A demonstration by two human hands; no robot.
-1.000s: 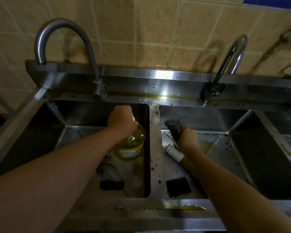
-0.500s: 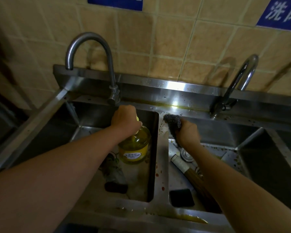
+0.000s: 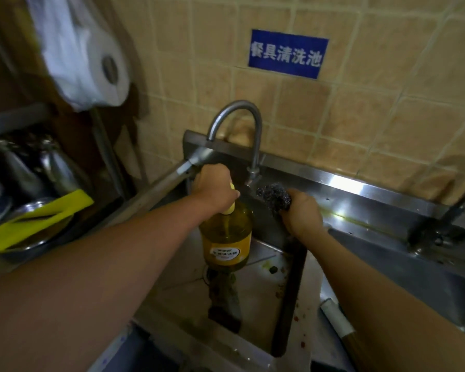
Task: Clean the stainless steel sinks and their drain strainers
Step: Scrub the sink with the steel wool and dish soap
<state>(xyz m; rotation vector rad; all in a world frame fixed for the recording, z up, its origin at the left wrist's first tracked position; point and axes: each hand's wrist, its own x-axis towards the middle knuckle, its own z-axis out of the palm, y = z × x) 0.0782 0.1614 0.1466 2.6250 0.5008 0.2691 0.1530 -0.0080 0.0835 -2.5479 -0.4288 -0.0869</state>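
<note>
My left hand (image 3: 214, 188) grips the top of a yellow detergent bottle (image 3: 226, 239) and holds it above the left sink (image 3: 261, 302). My right hand (image 3: 301, 214) holds a dark steel-wool scourer (image 3: 273, 196) just right of the bottle's top, under the curved tap (image 3: 249, 130). Food scraps and a dark cloth (image 3: 224, 304) lie on the left sink's bottom; the bottle hides its drain. The right sink (image 3: 387, 264) is dim, and its strainer is out of view.
A white-tipped wooden handle (image 3: 338, 322) lies by the divider at the lower right. A second tap (image 3: 457, 208) stands at the far right. Left of the sinks stand metal pots (image 3: 22, 167), a yellow cloth (image 3: 43, 213) and a hanging paper roll (image 3: 102, 68).
The view has swung left and up. My left hand has lifted the detergent bottle higher over the left sink, and my right hand with the scourer has come closer to the bottle's top.
</note>
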